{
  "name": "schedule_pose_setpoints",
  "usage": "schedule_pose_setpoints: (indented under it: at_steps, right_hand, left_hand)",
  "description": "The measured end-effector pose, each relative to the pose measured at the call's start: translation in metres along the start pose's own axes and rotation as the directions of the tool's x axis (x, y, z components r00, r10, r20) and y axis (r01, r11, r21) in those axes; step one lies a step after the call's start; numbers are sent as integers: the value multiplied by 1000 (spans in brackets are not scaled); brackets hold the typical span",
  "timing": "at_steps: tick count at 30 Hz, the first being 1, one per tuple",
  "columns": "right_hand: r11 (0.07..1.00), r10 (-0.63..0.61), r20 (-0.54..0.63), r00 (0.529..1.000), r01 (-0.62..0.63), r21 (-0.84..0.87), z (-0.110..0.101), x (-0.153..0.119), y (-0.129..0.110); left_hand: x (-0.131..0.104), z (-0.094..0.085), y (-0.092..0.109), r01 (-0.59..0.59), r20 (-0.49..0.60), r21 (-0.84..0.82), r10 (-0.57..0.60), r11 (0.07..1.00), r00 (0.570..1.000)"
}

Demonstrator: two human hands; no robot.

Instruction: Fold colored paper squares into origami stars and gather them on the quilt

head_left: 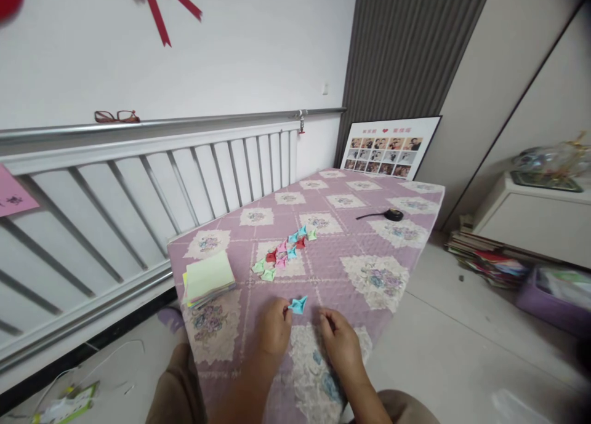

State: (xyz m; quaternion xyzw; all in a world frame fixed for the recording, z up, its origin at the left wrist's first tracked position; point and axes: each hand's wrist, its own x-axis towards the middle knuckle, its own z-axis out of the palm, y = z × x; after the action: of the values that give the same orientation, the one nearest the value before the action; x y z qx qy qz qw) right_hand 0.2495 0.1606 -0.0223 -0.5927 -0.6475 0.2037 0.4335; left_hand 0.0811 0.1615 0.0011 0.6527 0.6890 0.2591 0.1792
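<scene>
My left hand (277,325) pinches one end of a light blue folded paper boat (298,305) between thumb and fingertips, low over the tablecloth. To the right of that boat, my right hand (340,343) rests near the table with its fingers curled together. It is apart from the boat and I see nothing in it. Beyond both hands, several small folded paper boats (281,261) in green, pink, red and blue stand in two slanting rows. A stack of coloured paper squares (211,277), pale green on top, lies to the left of my left hand.
A purple floral tablecloth (323,288) covers the table. Toward its right side lies a black tape measure (393,215). A photo board (392,147) leans at the far end. Along the left runs a white radiator (207,172), with glasses (117,116) on the pipe above.
</scene>
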Motion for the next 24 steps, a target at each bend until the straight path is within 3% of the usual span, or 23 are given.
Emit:
schedule_pose_setpoints:
  at_steps: [3, 7, 13, 20, 24]
  right_hand:
    - [1000, -6, 7, 1000, 5, 12, 0, -1, -1]
    - [1000, -14, 18, 1000, 14, 28, -2, -2, -2]
    - [999, -22, 38, 999, 21, 27, -3, -2, -7]
    - [998, -66, 91, 994, 67, -4, -2, -2, -10]
    - [994, -106, 127, 986, 103, 29, 0, 7, -15]
  left_hand:
    - [0, 5, -1, -34, 11, 25, 33, 999, 999]
    - [-5, -5, -14, -48, 3, 77, 47, 996, 999]
    - [-1, -25, -39, 109, -87, 213, -92, 971, 992]
    - [2, -22, -36, 153, -140, 403, -104, 902, 985]
    - [3, -23, -35, 153, -141, 413, -103, 898, 985]
